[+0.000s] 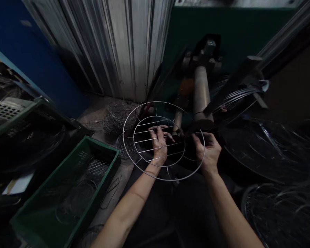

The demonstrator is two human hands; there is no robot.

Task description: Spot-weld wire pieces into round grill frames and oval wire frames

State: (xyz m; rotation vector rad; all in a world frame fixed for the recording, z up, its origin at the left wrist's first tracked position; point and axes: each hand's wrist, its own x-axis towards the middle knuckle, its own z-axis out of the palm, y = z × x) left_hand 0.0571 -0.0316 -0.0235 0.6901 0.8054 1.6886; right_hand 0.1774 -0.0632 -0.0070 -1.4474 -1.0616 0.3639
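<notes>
A round wire rack [144, 140], with two rings and several parallel bars across the inner one, is held up in front of me. My left hand [158, 146] reaches under it, and the bars cross over my wrist and fingers. Those fingers are curled around the middle of the rack. At the rack's right side my right hand [208, 150] is closed by the outer ring, its fingertips partly hidden in shadow. Just beyond the hands stands a dark machine with a metal cylinder [202, 89].
A green crate [111, 155] with wire pieces inside stands at the lower left. Tangled wire coils [121, 119] lie on the floor by the corrugated metal wall [129, 44]. On the right are dark round containers and a bin of wire rings [284, 213].
</notes>
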